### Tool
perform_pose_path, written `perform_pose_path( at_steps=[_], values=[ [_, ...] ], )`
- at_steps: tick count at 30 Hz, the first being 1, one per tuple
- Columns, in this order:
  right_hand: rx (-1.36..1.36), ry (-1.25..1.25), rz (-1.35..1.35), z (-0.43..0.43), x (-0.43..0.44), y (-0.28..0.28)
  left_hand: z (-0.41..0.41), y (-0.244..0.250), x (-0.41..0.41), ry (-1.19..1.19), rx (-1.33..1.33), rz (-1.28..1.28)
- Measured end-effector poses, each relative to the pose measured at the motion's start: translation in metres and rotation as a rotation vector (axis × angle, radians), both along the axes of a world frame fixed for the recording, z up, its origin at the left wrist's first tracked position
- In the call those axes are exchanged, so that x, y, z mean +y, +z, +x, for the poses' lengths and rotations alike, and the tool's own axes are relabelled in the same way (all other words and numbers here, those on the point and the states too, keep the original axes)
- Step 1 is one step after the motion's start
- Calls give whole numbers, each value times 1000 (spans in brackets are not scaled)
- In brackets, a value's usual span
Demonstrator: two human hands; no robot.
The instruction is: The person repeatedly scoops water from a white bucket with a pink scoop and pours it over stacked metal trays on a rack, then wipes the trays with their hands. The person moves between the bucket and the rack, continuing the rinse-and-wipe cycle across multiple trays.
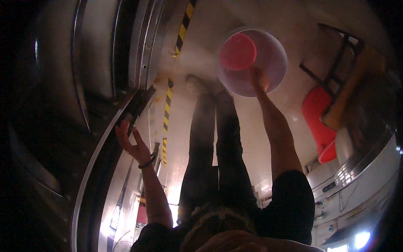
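A large whitish bucket [273, 60] stands on the floor just beyond my feet. My right hand [260, 80] reaches into it, fingers curled at the near edge of a round red plastic dipper [238, 52]. The grip itself is blurred, but the hand seems closed on the dipper's handle. My left hand [133, 143], with a dark band at its wrist, is raised on the left with its fingers apart and nothing in it. It hovers by the dark, metal-edged rim [108, 126] of a large machine or counter; whether it touches is unclear.
Yellow-and-black hazard tape [167, 110] runs along the pale floor [252, 135] on the left. Tall metal panels [94, 47] rise beyond the rim. To the right are a red plastic object [318, 119] and a dark-legged stool or frame [337, 63].
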State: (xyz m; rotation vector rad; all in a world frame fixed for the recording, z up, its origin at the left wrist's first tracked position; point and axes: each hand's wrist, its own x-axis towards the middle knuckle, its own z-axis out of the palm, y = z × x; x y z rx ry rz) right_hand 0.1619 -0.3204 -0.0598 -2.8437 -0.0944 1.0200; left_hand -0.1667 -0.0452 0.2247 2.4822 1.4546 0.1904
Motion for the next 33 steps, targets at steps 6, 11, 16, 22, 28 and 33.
perform_pose_path(
  at_steps=[6,11,16,22,28,33],
  values=[
    [27,-67,30,1,-13,40,11,18,-3,-76,-32,50],
    [-13,-256,279,-21,-57,0,31,30,-7,-138,-68,48],
    [57,-322,502,-25,-53,39,40,37,-12,-191,-71,92],
    [124,-393,665,-18,-39,152,50,69,-20,-173,-159,88],
    [182,-288,733,2,-20,306,55,134,-18,-62,-270,102],
    [274,-313,842,16,4,428,44,194,-23,48,-397,133]
  ],
)
